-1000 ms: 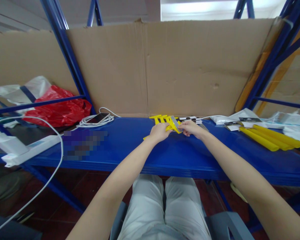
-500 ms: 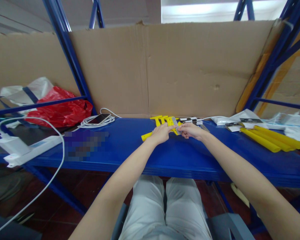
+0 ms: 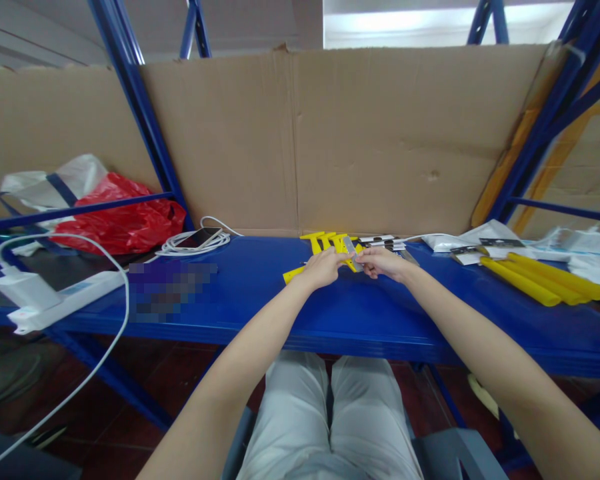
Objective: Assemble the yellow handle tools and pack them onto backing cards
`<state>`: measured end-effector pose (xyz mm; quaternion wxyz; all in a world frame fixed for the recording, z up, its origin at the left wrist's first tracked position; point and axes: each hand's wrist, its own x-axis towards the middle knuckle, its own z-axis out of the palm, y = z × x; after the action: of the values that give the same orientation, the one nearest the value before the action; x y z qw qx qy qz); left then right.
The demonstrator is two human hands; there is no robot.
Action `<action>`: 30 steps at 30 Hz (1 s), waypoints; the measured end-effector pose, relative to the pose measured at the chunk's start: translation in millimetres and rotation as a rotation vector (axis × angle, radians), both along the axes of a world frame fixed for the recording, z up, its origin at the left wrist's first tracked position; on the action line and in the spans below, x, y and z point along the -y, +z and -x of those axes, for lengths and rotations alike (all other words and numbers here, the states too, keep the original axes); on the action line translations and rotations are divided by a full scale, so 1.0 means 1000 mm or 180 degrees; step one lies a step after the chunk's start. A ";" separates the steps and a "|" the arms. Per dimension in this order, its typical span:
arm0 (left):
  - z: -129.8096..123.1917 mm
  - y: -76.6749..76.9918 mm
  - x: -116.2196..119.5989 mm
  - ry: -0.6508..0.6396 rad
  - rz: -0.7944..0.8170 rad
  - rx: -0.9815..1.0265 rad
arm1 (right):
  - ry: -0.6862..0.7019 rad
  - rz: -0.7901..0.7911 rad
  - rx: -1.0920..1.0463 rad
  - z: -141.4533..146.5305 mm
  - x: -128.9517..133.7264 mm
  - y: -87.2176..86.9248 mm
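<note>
Left hand (image 3: 324, 268), curled round a long yellow tool (image 3: 293, 275) over a blue tabletop (image 3: 360, 313), and right hand (image 3: 381, 261), fingertips pinched on a flat grey rectangular piece (image 3: 351, 247) at the tool's head, both just before yellow T-shaped tools (image 3: 314, 240) near a brown cardboard panel (image 3: 300, 147).

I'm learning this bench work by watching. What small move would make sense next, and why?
Perhaps steady the grey piece with the left hand before the right hand shifts its fingers: both hands' fingertips come together at it, their exact grip too small to make out, and yellow pieces lie close by, where a slip might knock them.
</note>
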<state>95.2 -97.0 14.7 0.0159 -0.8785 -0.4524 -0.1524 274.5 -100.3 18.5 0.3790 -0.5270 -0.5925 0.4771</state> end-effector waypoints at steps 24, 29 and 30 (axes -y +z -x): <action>-0.002 -0.002 -0.002 0.0026 -0.0128 0.0122 | -0.0289 -0.0531 0.0411 -0.014 -0.012 0.001; 0.000 -0.003 -0.005 0.0104 -0.0124 0.0043 | -0.1290 -0.1277 0.1838 -0.036 -0.027 -0.002; 0.000 -0.003 -0.005 0.0114 -0.0125 0.0035 | -0.1341 -0.1343 0.2132 -0.039 -0.029 -0.003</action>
<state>95.1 -92.3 12.1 0.0334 -0.8690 -0.4650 -0.1657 313.8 -71.1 15.3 0.3544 -0.6727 -0.6467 0.0612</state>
